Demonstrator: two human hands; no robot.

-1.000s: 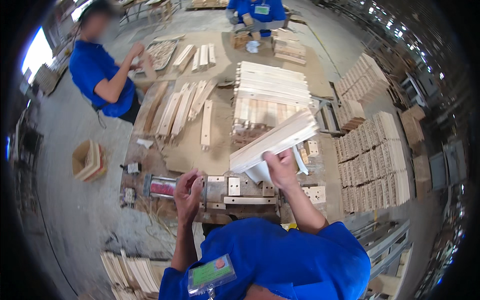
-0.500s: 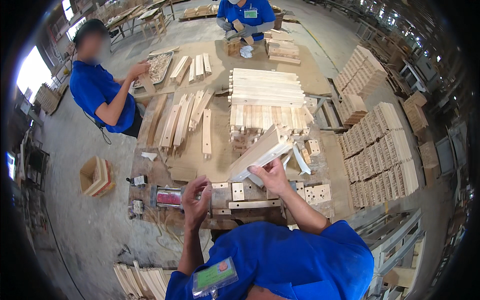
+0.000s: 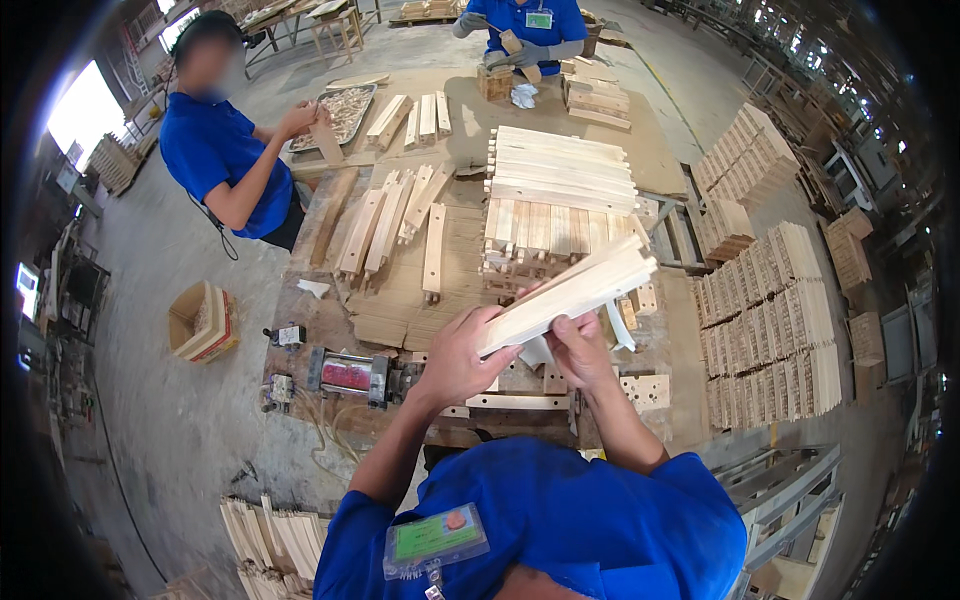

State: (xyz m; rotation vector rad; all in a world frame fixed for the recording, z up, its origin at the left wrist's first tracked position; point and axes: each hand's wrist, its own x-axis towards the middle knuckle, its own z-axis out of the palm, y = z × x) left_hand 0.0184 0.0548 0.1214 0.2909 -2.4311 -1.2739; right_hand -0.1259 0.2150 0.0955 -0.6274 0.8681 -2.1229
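Note:
Both of my hands hold a pale wooden frame piece (image 3: pixel 572 293) above the workbench, tilted up toward the right. My left hand (image 3: pixel 462 357) grips its lower left end. My right hand (image 3: pixel 577 347) holds it from below, near the middle. Under the piece lies a metal clamping jig (image 3: pixel 352 374) with wooden blocks and a drilled plate (image 3: pixel 644 391).
A stack of finished slatted frames (image 3: pixel 560 180) and loose wooden legs (image 3: pixel 392 215) lie on the table. Two people in blue shirts work at the left (image 3: pixel 222 150) and far end (image 3: pixel 525 25). Piled wooden parts (image 3: pixel 775 320) stand to the right, more slats (image 3: pixel 275 535) at lower left.
My left hand rose from the jig and took hold of the wooden piece's lower end. The piece now sits between both hands, closer to me.

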